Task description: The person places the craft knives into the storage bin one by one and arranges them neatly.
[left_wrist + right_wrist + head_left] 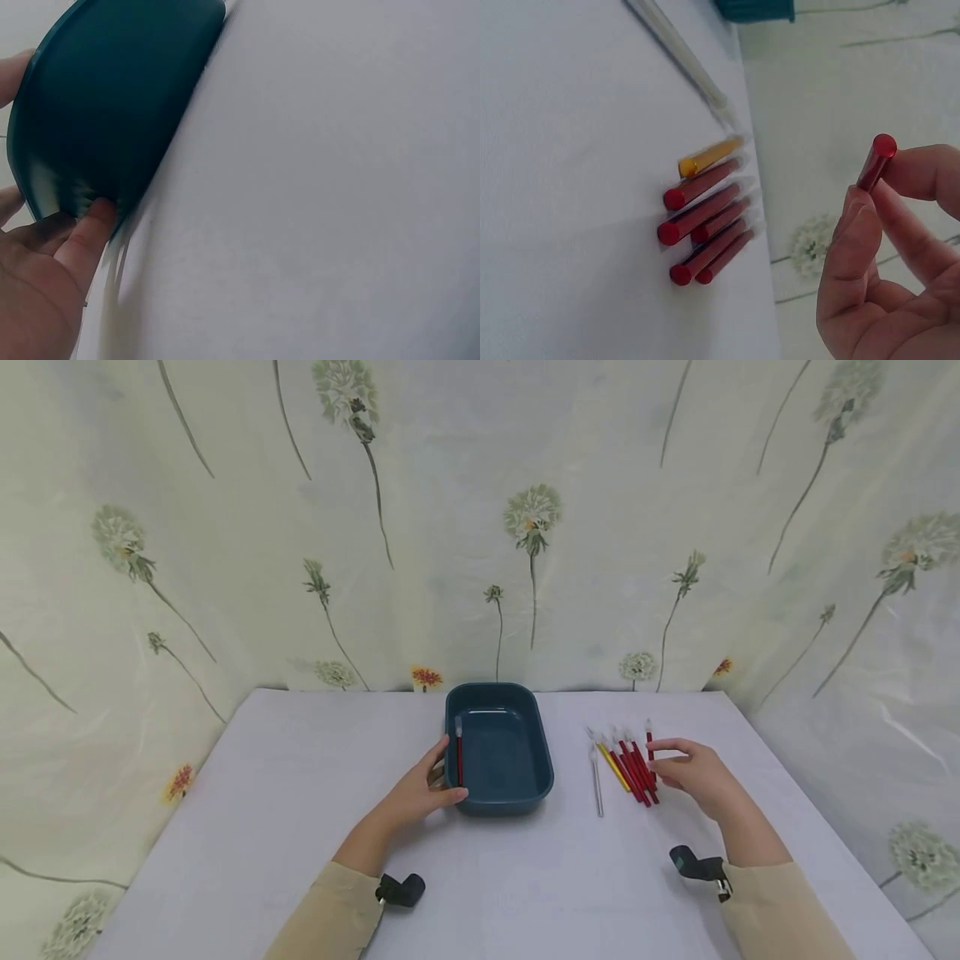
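Observation:
My left hand point(420, 785) grips the left side of a deep blue-green plastic tub point(501, 764), its thumb near the front corner. In the left wrist view, fingertips reach the outer wall of the tub point(112, 97). Inside the tub, one red pen-like stick point(460, 760) with a pale tip lies along the left wall. My right hand point(690, 770) pinches another red pen-like stick point(876, 161) between thumb and fingers, pale tip pointing away. That hand is at the right edge of a group of red sticks point(628, 768) on the table.
Beside the red sticks lie a yellow stick point(615, 768) and a clear, silvery stick point(596, 785), slightly apart on the left. The white table point(315, 760) ends at a flower-printed curtain point(450, 527) behind the tub. A black wrist camera point(697, 864) sits at the right sleeve.

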The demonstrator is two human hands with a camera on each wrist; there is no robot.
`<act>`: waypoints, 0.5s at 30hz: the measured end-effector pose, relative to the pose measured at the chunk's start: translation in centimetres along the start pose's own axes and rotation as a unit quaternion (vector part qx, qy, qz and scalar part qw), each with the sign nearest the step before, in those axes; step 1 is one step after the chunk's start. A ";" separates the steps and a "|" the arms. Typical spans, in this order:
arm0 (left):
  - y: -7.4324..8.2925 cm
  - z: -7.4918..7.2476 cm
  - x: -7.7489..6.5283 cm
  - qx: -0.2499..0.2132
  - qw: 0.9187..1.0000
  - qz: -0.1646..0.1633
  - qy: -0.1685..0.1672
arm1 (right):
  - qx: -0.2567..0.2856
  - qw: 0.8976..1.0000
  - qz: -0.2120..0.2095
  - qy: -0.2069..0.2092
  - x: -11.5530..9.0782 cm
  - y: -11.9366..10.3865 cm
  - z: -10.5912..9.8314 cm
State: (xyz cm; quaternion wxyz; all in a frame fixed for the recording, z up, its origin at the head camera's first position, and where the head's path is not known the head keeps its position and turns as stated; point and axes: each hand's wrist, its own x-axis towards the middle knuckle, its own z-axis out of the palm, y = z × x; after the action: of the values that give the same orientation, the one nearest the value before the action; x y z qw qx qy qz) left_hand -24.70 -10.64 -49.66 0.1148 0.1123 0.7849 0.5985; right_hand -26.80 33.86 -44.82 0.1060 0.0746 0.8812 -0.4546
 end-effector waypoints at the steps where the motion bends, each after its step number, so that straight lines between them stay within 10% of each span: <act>1: 0.0 0.0 0.0 -0.001 1.000 0.001 0.001 | 0.005 1.000 -0.002 -0.001 -0.2 -0.3 0.1; 15: 0.0 -0.1 0.0 -0.005 1.000 0.001 0.000 | 0.058 0.997 -0.056 -0.022 -1.8 -4.2 2.0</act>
State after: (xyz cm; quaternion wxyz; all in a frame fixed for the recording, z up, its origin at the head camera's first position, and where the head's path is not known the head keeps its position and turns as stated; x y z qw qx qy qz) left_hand -24.69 -10.70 -49.60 0.1153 0.1125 0.7818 0.6024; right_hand -25.81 29.78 -42.19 0.0948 0.0209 0.8539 -0.5114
